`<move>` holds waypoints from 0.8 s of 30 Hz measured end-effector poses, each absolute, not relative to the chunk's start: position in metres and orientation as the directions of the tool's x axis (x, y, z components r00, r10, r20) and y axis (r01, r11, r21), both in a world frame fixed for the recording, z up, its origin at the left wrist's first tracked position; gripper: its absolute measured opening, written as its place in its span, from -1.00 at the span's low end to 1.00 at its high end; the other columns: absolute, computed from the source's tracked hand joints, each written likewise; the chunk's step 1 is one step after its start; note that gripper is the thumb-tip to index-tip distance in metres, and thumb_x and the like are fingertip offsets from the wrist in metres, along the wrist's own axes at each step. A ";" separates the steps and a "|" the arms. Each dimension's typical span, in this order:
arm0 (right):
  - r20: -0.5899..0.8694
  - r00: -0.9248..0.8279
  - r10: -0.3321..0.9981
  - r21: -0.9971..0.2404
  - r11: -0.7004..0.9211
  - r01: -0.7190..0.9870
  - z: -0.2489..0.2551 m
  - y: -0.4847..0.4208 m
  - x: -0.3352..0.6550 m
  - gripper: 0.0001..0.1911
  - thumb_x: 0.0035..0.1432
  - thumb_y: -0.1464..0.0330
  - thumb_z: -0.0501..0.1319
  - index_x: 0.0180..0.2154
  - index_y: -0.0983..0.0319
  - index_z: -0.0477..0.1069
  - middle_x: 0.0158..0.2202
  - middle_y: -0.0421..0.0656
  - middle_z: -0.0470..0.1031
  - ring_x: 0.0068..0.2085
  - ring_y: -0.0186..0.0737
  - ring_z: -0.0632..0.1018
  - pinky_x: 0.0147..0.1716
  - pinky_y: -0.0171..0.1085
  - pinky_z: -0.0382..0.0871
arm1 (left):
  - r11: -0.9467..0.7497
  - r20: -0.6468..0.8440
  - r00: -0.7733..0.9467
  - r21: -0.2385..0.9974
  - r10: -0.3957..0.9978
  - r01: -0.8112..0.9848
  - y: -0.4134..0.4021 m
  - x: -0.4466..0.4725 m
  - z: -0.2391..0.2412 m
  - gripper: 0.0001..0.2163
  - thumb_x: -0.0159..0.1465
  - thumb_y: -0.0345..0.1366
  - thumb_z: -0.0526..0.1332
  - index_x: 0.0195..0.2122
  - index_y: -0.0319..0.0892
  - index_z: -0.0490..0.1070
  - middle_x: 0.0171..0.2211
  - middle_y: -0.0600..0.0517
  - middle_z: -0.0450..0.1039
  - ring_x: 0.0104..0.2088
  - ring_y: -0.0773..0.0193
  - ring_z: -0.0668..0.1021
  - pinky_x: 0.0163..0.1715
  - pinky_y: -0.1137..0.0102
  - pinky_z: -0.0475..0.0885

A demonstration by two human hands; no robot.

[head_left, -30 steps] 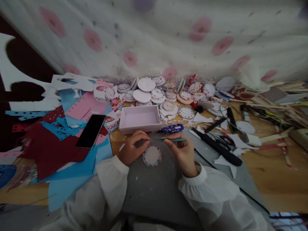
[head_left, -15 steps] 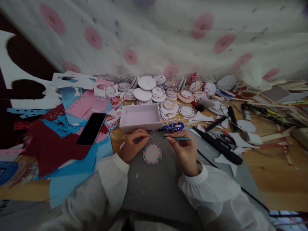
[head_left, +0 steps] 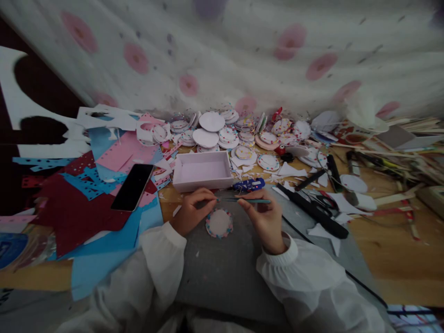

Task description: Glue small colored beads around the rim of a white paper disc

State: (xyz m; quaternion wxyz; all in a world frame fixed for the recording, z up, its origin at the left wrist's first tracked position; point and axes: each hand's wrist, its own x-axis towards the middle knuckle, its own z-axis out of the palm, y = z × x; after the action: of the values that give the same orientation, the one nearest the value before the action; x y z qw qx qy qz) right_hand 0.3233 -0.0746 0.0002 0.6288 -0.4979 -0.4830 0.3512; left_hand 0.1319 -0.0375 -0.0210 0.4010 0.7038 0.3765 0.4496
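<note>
In my right hand [head_left: 265, 217] is a pair of teal tweezers [head_left: 255, 201], pinched between thumb and fingers and pointing left. Their tips reach the fingertips of my left hand [head_left: 196, 209]. Thumb and forefinger of that hand are pressed together; what sits between them is too small to make out. Just below, between both hands, a round white disc [head_left: 219, 223] lies flat on the grey mat [head_left: 222, 273]. Pink, blue and red bits ring its edge.
Behind my hands stand an open white box [head_left: 203, 169] and a blue glue gun [head_left: 249, 184]. Decorated discs [head_left: 229, 134] are piled along the curtain. At left a phone [head_left: 132, 187] lies on coloured sheets; at right are a black-handled tool [head_left: 312, 210] and scissors [head_left: 324, 202].
The tweezers have shifted slightly left, their tips now at my left fingertips. Both hands otherwise keep nearly the same place, and the disc has not moved.
</note>
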 end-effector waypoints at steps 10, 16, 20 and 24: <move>0.302 0.295 0.907 -0.952 0.271 0.141 -0.003 -0.075 0.325 -0.86 -0.02 0.31 0.40 -0.46 0.17 0.46 -0.47 -0.20 0.54 -0.39 -0.21 0.53 -0.39 -0.22 0.39 | -0.397 0.317 0.340 0.896 0.885 0.200 -0.038 0.132 -0.019 -0.91 0.25 -0.37 0.23 -0.35 -0.21 0.52 -0.32 -0.05 0.48 -0.26 0.25 0.52 -0.21 0.33 0.45; 0.290 0.309 0.906 -0.957 0.269 0.112 -0.002 -0.077 0.324 -0.83 -0.02 0.28 0.40 -0.45 0.17 0.44 -0.47 -0.19 0.53 -0.38 -0.20 0.54 -0.36 -0.21 0.41 | -0.416 0.341 0.340 0.892 0.876 0.178 -0.037 0.131 -0.022 -0.90 0.25 -0.32 0.23 -0.34 -0.20 0.51 -0.32 -0.05 0.48 -0.27 0.23 0.52 -0.23 0.31 0.45; 0.279 0.287 0.916 -0.960 0.261 0.099 -0.004 -0.076 0.324 -0.84 -0.03 0.31 0.40 -0.44 0.17 0.45 -0.46 -0.19 0.54 -0.36 -0.19 0.56 -0.35 -0.21 0.41 | -0.407 0.327 0.349 0.893 0.878 0.189 -0.038 0.132 -0.021 -0.91 0.25 -0.35 0.22 -0.34 -0.21 0.51 -0.32 -0.05 0.47 -0.26 0.25 0.52 -0.22 0.34 0.45; 0.274 0.271 0.923 -0.961 0.254 0.106 -0.005 -0.076 0.324 -0.85 -0.01 0.32 0.40 -0.45 0.17 0.45 -0.45 -0.19 0.55 -0.37 -0.20 0.56 -0.36 -0.22 0.40 | -0.409 0.322 0.353 0.890 0.878 0.204 -0.039 0.132 -0.017 -0.91 0.25 -0.37 0.22 -0.34 -0.21 0.51 -0.32 -0.05 0.47 -0.26 0.25 0.52 -0.21 0.34 0.44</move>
State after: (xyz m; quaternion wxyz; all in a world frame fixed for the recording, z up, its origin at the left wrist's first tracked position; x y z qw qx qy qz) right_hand 0.3237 -0.0757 -0.0052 0.6115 -0.5112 -0.5031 0.3341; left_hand 0.1320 -0.0390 -0.0172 0.3941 0.7221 0.3748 0.4276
